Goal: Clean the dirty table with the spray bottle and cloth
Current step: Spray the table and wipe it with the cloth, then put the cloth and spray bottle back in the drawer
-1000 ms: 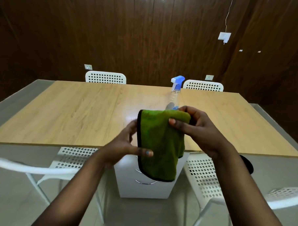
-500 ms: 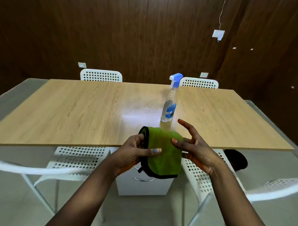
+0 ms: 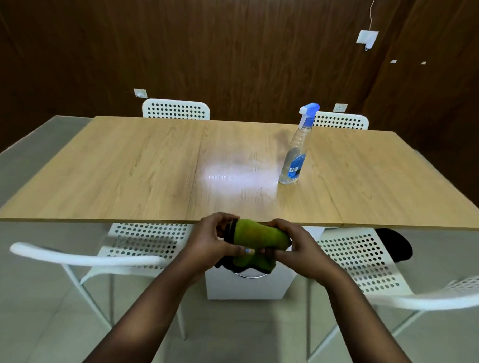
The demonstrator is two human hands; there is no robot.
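A green cloth [image 3: 253, 237] with a black edge is bunched between both my hands, just in front of the near edge of the wooden table [image 3: 123, 170]. My left hand [image 3: 211, 240] grips its left end with the thumb across the front. My right hand [image 3: 298, 247] holds its right end. A clear spray bottle [image 3: 294, 161] with a blue trigger head stands upright on the table, right of centre, beyond my hands. A pale glare patch lies on the tabletop left of the bottle.
Two white perforated chairs [image 3: 145, 245] [image 3: 366, 258] stand at the near side, two more chairs [image 3: 175, 109] [image 3: 341, 121] at the far side. A white cabinet [image 3: 247, 287] sits under the table. A dark object [image 3: 394, 247] lies under the table's right part. Dark wood wall behind.
The cloth went from hanging open to folded and bunched small between both hands. My hands dropped lower, below the table edge, and the bottle is now fully uncovered.
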